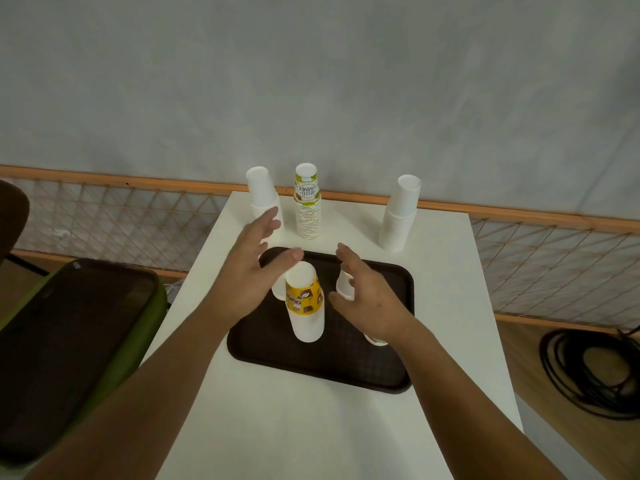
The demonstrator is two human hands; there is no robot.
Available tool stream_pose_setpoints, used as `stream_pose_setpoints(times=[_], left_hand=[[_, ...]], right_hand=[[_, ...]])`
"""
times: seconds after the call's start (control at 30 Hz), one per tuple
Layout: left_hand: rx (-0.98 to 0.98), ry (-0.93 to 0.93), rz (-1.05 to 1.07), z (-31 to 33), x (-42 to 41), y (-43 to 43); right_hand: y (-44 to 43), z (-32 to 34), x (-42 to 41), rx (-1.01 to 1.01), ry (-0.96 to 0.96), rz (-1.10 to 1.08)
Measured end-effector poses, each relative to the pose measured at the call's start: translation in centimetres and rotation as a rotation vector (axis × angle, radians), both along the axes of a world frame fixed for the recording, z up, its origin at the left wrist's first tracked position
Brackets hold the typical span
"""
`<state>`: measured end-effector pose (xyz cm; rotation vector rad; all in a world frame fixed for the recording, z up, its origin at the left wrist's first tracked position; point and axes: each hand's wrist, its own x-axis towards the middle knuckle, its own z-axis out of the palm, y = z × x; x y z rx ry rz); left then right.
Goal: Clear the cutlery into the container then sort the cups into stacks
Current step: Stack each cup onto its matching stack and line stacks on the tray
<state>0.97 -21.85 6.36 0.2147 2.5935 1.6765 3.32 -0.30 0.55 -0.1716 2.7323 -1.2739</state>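
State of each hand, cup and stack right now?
Left hand: open, empty.
Right hand: open, empty.
Yellow-printed cup stack: inverted, on tray.
Small white cup: single, on tray.
Hello Summer stack: inverted, on table.
Left white stack: inverted, on table.
Right white stack: inverted, on table.

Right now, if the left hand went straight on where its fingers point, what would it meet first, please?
Probably the plain white cup stack at the back left: the left hand holds its open fingers toward it, overlapping it in view, though depth is unclear.

Canteen-like room: serving tray, stacked paper cups.
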Motion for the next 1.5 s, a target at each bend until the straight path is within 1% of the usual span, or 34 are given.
stream_pose_setpoints(times=[0.07,0.1,0.17,0.27,0.4,0.57,0.7,0.83,1.03,1.2,1.27,1.4,1.5], left_hand=[[0.064,0.097,0.042,2.6,-1.1,1.3],[0.06,0.143,0.051,3.7,-1.9,2.3],[0.015,0.206,0.036,5.4,-3.5,4.4],[-0.082,0.255,-0.033,6.4,-6.1,7.9],[-0.225,0.236,-0.134,6.0,-9.2,12.8],[-0.376,0.19,-0.253,3.3,-13.7,18.0],[-0.48,0.17,-0.311,0.1,-17.7,21.1],[-0.502,0.164,-0.298,-2.9,-20.4,23.2],[-0.545,0.162,-0.287,-5.6,-22.9,25.1],[-0.488,0.209,-0.242,-6.7,-23.8,25.5],[-0.435,0.192,-0.226,-6.9,-24.0,25.7],[-0.262,-0.002,-0.205,-7.0,-24.6,25.6],[-0.148,-0.142,-0.212,-6.8,-24.9,25.3]], right_hand=[[1.3,1.4,-0.2,-0.006,0.044,-0.019],[2.1,2.1,-0.4,-0.019,0.068,-0.038],[3.8,3.0,-1.0,-0.051,0.11,-0.105],[6.6,3.6,-2.6,-0.107,0.151,-0.269],[10.7,2.1,-5.4,-0.179,0.15,-0.429],[15.3,-3.1,-9.3,-0.175,0.014,-0.569],[17.3,-7.8,-12.4,-0.165,-0.087,-0.577],[18.0,-11.7,-15.0,-0.168,-0.168,-0.537],[17.9,-15.6,-18.5,-0.129,-0.201,-0.474],[17.6,-17.4,-20.4,-0.067,-0.179,-0.456],[17.5,-18.0,-20.9,-0.042,-0.188,-0.459],[17.0,-18.6,-21.5,0.006,-0.179,-0.475],[16.6,-18.9,-21.7,0.0,-0.183,-0.51]])
